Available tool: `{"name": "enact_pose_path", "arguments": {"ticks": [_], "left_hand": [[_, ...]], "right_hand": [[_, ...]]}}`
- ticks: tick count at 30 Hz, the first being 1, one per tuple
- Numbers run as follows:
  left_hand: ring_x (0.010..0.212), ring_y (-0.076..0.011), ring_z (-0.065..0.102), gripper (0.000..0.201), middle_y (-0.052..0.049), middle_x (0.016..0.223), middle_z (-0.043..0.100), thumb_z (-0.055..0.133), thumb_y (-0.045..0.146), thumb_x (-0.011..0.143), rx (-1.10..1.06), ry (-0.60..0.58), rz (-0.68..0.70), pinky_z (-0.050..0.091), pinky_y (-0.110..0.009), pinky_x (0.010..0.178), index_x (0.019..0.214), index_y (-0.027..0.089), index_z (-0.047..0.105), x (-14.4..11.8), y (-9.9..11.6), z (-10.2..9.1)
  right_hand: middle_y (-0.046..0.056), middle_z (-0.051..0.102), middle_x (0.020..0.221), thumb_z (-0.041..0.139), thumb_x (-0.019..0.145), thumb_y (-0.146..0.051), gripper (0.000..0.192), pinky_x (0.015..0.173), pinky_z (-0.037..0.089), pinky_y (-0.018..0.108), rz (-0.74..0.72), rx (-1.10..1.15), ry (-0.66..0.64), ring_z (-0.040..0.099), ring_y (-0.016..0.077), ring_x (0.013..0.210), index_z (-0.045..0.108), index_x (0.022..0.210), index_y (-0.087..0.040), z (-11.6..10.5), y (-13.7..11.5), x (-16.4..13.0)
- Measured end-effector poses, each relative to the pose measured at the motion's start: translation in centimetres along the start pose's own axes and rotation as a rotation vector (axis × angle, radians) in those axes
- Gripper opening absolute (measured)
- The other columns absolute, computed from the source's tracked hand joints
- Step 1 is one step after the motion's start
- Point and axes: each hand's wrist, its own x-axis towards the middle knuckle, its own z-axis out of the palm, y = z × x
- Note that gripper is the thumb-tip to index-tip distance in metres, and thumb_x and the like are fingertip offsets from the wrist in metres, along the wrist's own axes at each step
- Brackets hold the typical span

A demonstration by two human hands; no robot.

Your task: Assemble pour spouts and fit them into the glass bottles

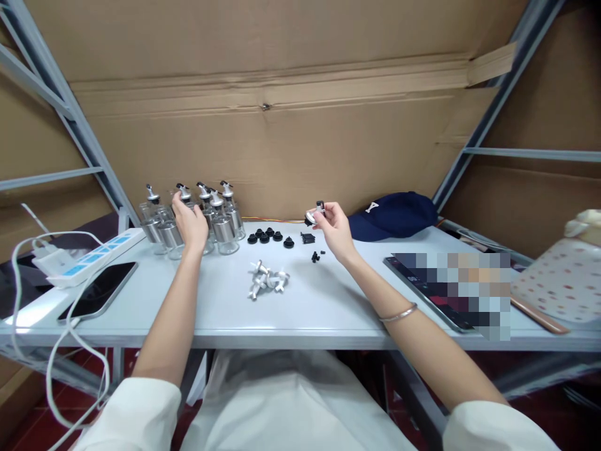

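Observation:
My left hand (190, 223) reaches into a cluster of several glass bottles (225, 233) with pourer tops at the back left of the white table (305, 313), fingers wrapped around one bottle. My right hand (332, 227) is raised above the table and pinches a small white and black pourer spout (313, 215) between its fingertips. A small pile of white spouts (267, 280) lies in the middle. Several black round caps (267, 236) sit in a row behind them. Tiny black pieces (316, 255) lie below my right hand.
A dark phone (99, 290) and a white power strip (89, 257) with cables lie at the left. A navy cap (392, 214) rests at the back right. A tablet (441, 294) and a spotted pouch (558, 282) lie at the right. Cardboard lines the back.

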Motion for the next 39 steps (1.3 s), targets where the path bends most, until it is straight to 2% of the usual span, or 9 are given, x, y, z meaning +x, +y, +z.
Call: {"name": "enact_pose_path", "arguments": {"ticks": [4, 7, 11, 15, 18, 21, 27, 33, 39], "left_hand": [[0.106, -0.0249, 0.056, 0.041, -0.013, 0.107, 0.06, 0.05, 0.012, 0.079, 0.054, -0.106, -0.11, 0.039, -0.042, 0.098, 0.12, 0.013, 0.044, 0.0, -1.8, 0.2], [0.102, -0.0248, 0.057, 0.037, -0.01, 0.1, 0.062, 0.054, 0.016, 0.079, 0.09, -0.066, -0.04, 0.039, -0.042, 0.097, 0.115, 0.014, 0.05, 0.1, -1.0, -0.2], [0.1, -0.0234, 0.056, 0.035, -0.007, 0.1, 0.061, 0.054, 0.024, 0.082, 0.035, 0.051, 0.107, 0.036, -0.044, 0.099, 0.116, 0.018, 0.052, 0.1, 2.6, -1.8], [0.101, -0.0189, 0.055, 0.036, -0.006, 0.106, 0.057, 0.048, 0.033, 0.088, -0.216, 0.13, 0.262, 0.04, -0.038, 0.096, 0.122, 0.021, 0.046, -1.3, 7.8, -3.8], [0.096, -0.0165, 0.057, 0.039, -0.004, 0.102, 0.057, 0.048, 0.039, 0.088, -0.468, 0.004, 0.332, 0.044, -0.034, 0.09, 0.123, 0.022, 0.045, -3.9, 11.5, -4.6], [0.089, -0.015, 0.06, 0.038, -0.003, 0.095, 0.06, 0.05, 0.039, 0.087, -0.685, -0.247, 0.305, 0.049, -0.031, 0.083, 0.122, 0.023, 0.046, -7.8, 14.1, -4.7], [0.09, -0.0157, 0.06, 0.036, -0.005, 0.1, 0.061, 0.051, 0.034, 0.088, -0.874, -0.686, 0.143, 0.05, -0.029, 0.081, 0.122, 0.025, 0.047, -14.4, 15.6, -3.7], [0.086, -0.0152, 0.059, 0.027, -0.004, 0.095, 0.06, 0.054, 0.031, 0.086, -0.912, -0.724, 0.112, 0.047, -0.03, 0.079, 0.111, 0.024, 0.047, -16.3, 15.0, -2.8], [0.086, -0.0127, 0.058, 0.036, -0.003, 0.098, 0.057, 0.055, 0.027, 0.086, -0.988, -0.679, 0.084, 0.047, -0.031, 0.08, 0.112, 0.027, 0.031, -17.6, 14.9, -2.5]], "right_hand": [[0.002, 0.061, 0.084, 0.06, 0.074, -0.049, 0.031, 0.058, 0.046, 0.024, -0.019, -0.043, 0.019, 0.057, 0.0131, 0.074, 0.051, 0.085, -0.021, -0.1, -0.3, -0.1], [0.001, 0.057, 0.081, 0.057, 0.077, -0.047, 0.027, 0.059, 0.046, 0.024, -0.052, -0.087, 0.085, 0.054, 0.0127, 0.073, 0.054, 0.085, -0.021, -0.2, -0.6, -0.1], [0.003, 0.053, 0.083, 0.048, 0.083, -0.046, 0.028, 0.058, 0.044, 0.024, -0.085, -0.136, 0.174, 0.053, 0.0141, 0.076, 0.057, 0.084, -0.02, -0.5, -0.6, 0.0], [0.003, 0.053, 0.084, 0.045, 0.084, -0.048, 0.03, 0.057, 0.043, 0.024, -0.107, -0.148, 0.203, 0.052, 0.0141, 0.074, 0.057, 0.083, -0.02, -0.7, -0.4, 0.0], [0.003, 0.054, 0.083, 0.047, 0.083, -0.048, 0.03, 0.058, 0.043, 0.024, -0.122, -0.13, 0.176, 0.052, 0.0139, 0.073, 0.058, 0.083, -0.02, -0.4, -0.7, -0.1], [0.001, 0.057, 0.079, 0.053, 0.08, -0.048, 0.029, 0.061, 0.043, 0.025, -0.117, -0.09, 0.126, 0.053, 0.0133, 0.072, 0.058, 0.082, -0.02, -0.1, -1.3, -0.3], [0.001, 0.061, 0.077, 0.059, 0.078, -0.045, 0.025, 0.069, 0.046, 0.028, -0.088, 0.043, 0.05, 0.056, 0.0136, 0.071, 0.059, 0.078, -0.02, 0.7, -4.4, -1.5], [0.002, 0.063, 0.087, 0.053, 0.083, -0.042, 0.02, 0.078, 0.047, 0.03, -0.095, 0.124, -0.078, 0.058, 0.0149, 0.081, 0.057, 0.081, -0.023, 1.9, -8.2, -4.2], [0.002, 0.062, 0.086, 0.053, 0.083, -0.041, 0.019, 0.072, 0.048, 0.03, -0.054, 0.2, -0.112, 0.058, 0.0151, 0.077, 0.057, 0.081, -0.023, 2.0, -8.9, -5.3]]}}
